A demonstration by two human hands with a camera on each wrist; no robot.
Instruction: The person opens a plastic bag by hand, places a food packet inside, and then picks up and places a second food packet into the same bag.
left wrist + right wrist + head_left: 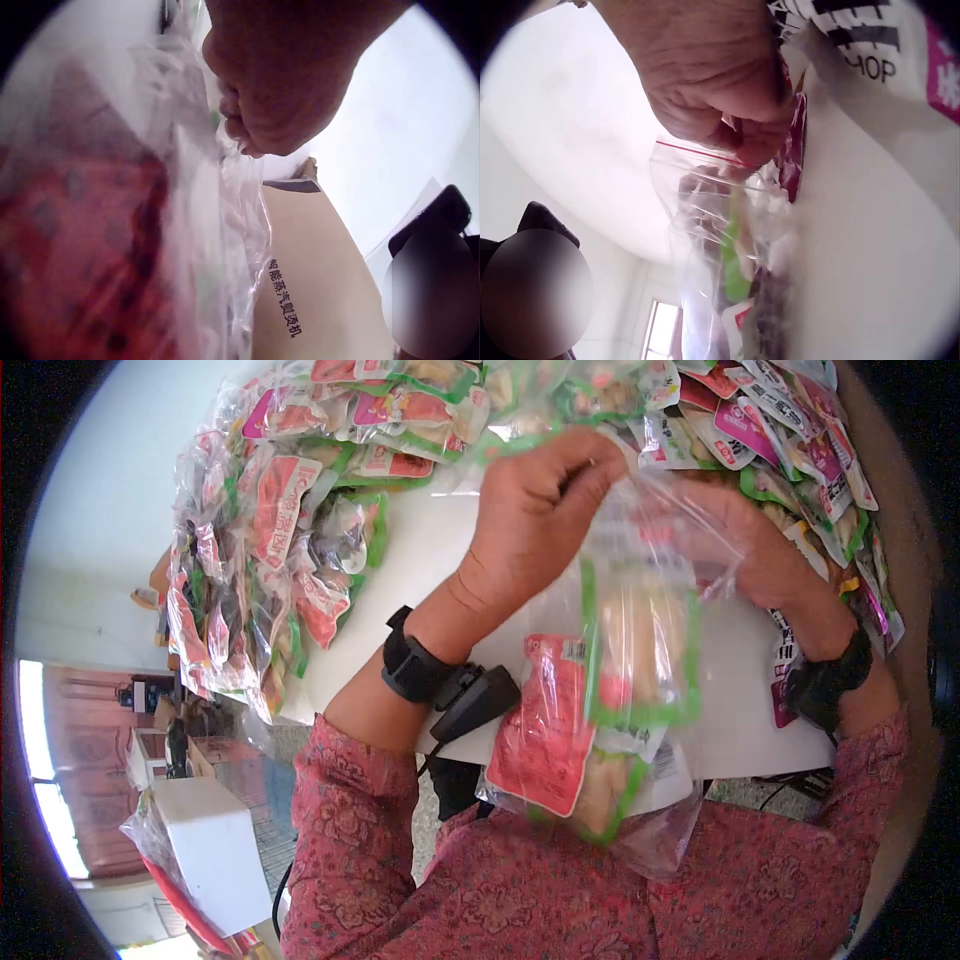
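Observation:
A clear zip bag (665, 830) hangs in front of the person, with several food packets visible in it. Among them are a red packet (550, 730) and a green-edged packet (645, 640) with pale contents. My left hand (545, 500) pinches the bag's top edge, its fingers curled. On the other side of the bag's mouth, my right hand (735, 545) grips the plastic, partly seen through it and blurred. The right wrist view shows that hand (720, 90) with curled fingers at the red zip strip (697, 152).
Piles of sealed food packets line the white table (390, 560) at the left (270, 540), back and right (790, 440). A white packet with black lettering (870, 45) lies by the right hand. A cardboard box (315, 262) appears in the left wrist view; a white box (210, 850) stands beyond the table.

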